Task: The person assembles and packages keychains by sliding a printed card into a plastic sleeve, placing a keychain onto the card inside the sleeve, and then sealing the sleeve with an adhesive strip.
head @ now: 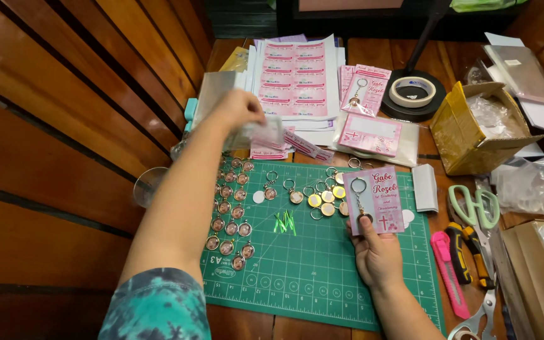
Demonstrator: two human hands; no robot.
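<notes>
My right hand (376,255) holds a pink printed card (378,200) with a round keychain (361,201) laid on it, above the green cutting mat (322,271). My left hand (237,108) reaches far forward past the mat and grips a blurred clear plastic sleeve (260,134) near a stack of pink sticker sheets (297,79). Several round keychains (229,214) lie in rows on the mat's left side. More gold ones (325,200) cluster at its top middle.
Green twist ties (284,221) lie mid-mat. To the right are a pink utility knife (449,272), green-handled scissors (473,206), an open cardboard box (473,129), a tape roll (412,91) and plastic bags (536,182). Wooden slat wall on the left.
</notes>
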